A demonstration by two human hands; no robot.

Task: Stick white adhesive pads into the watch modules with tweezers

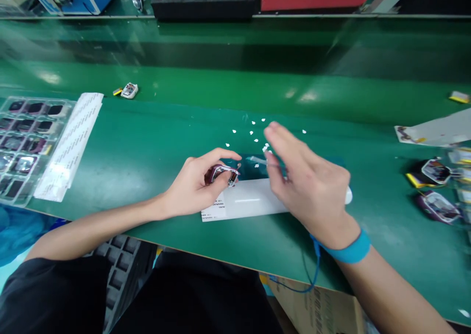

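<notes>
Nearest, blue band (351,248) round right wrist. Right hand (311,184) tipped forward, thumb and pointing finger apart; blurry thin strip (257,161) by thumb, can't tell if held. Smooth, shiny white sheet (252,199) flat on green worktop (176,245). Left hand (196,183), fingers curled shut round small purple case (233,176) with round corners, near sheet's left end. Tiny white bits (251,133) beyond. Farther, white case (129,90), boxy black tray (202,11).

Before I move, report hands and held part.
Left hand holding purple case. Right hand above white strip, grip unclear. Small white bits scattered just beyond.
</notes>
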